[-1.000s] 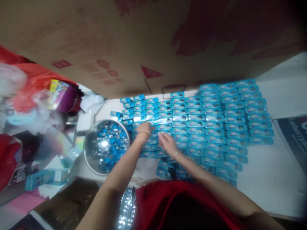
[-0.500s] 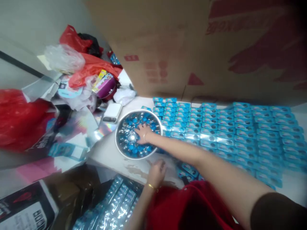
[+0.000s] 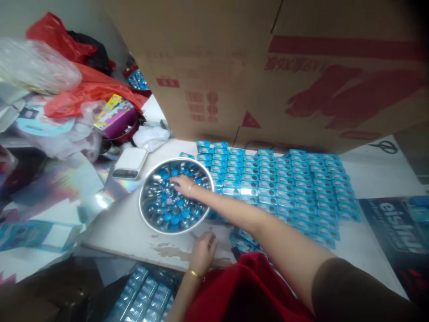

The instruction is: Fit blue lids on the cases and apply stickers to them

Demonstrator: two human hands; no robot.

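A round metal bowl (image 3: 142,210) sits on the white table, holding many small round pieces (image 3: 174,214), blue and silver. My right hand (image 3: 182,184) reaches over the bowl's right rim into these pieces. Its fingers are bent together at the tips, and whatever they pinch is too small to make out. Below the bowl, near the table's front edge, my left hand (image 3: 203,252) rests with its thumb stretched out and fingers loosely curled. Nothing shows in it. Right of the bowl stand rows of small blue boxes (image 3: 268,179), partly behind my right forearm.
Behind the table rises a large cardboard box (image 3: 214,67). A white scale (image 3: 130,163) lies left of the bowl, beside plastic bags (image 3: 97,87). Scissors (image 3: 385,146) lie at the far right. Clear-wrapped blue packs (image 3: 140,295) are below the front edge.
The view has swung to the right, bringing the scissors into sight. My right hand went from spread over the pieces to bent fingers farther back in the bowl. My left thumb now sticks out.
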